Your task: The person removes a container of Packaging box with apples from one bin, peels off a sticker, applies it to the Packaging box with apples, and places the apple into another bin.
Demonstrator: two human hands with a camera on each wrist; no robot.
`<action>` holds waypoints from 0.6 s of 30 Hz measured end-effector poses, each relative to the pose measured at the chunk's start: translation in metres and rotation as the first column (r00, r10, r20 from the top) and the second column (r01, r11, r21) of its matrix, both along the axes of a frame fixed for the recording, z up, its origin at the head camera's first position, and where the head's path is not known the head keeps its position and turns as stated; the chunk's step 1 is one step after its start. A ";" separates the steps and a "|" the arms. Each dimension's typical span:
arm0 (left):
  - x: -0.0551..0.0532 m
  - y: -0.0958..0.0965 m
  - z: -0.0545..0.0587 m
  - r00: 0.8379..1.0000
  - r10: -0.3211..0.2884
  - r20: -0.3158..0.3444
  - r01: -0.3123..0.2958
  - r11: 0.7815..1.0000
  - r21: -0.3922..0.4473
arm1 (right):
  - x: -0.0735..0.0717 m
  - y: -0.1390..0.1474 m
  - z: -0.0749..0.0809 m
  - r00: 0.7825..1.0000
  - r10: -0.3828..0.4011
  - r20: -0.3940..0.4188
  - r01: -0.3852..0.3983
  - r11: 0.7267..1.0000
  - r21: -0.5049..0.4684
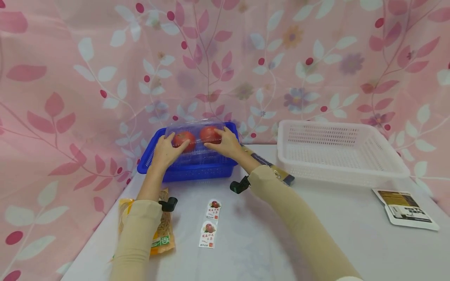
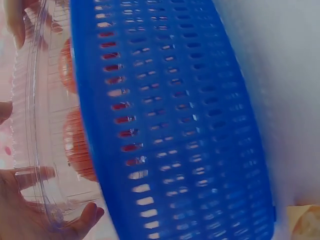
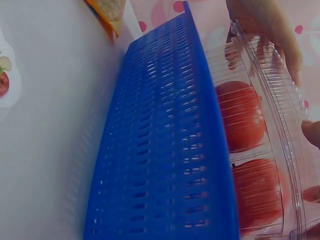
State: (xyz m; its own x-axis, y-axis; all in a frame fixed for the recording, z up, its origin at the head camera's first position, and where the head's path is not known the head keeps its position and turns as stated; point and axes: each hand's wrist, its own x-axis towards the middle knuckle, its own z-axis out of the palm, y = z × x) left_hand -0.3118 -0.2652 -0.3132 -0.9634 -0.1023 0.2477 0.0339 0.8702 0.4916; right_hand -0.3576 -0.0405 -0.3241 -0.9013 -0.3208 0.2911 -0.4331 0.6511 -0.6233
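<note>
A clear plastic clamshell box with two red tomatoes in it is between the person's hands. The left hand grips its left end, and the right hand grips the right end, thumbs on the near side. Tilted, the box sits at the opening of a blue perforated basket. In the left wrist view the basket wall covers part of the tomatoes. From the right wrist, both tomatoes show through the ridged plastic, above the basket rim. Whether the box touches the basket floor is hidden.
A white perforated basket stands at the right rear. Beside it, partly behind the right arm, lies a dark and gold packet. A white and brown pouch is far right. Two fruit-printed labels lie centrally; an orange-trimmed food bag lies under the left forearm.
</note>
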 end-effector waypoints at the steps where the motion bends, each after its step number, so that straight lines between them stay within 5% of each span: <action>1: 0.001 0.002 0.002 1.000 -0.004 -0.004 0.004 1.000 0.004 | 0.001 0.002 0.002 1.000 0.000 -0.003 0.000 1.000 -0.001; 18: 0.025 0.035 0.025 0.997 -0.071 -0.035 0.072 0.997 0.016 | 0.027 0.037 0.029 0.995 -0.047 -0.087 0.046 0.999 -0.018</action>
State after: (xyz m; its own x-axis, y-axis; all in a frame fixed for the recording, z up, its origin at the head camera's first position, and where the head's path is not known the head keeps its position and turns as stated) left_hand -0.2869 -0.2299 -0.2881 -0.9594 -0.0383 0.2795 0.1127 0.8562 0.5042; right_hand -0.3309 -0.0031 -0.2953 -0.8860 -0.2736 0.3744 -0.4558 0.6624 -0.5945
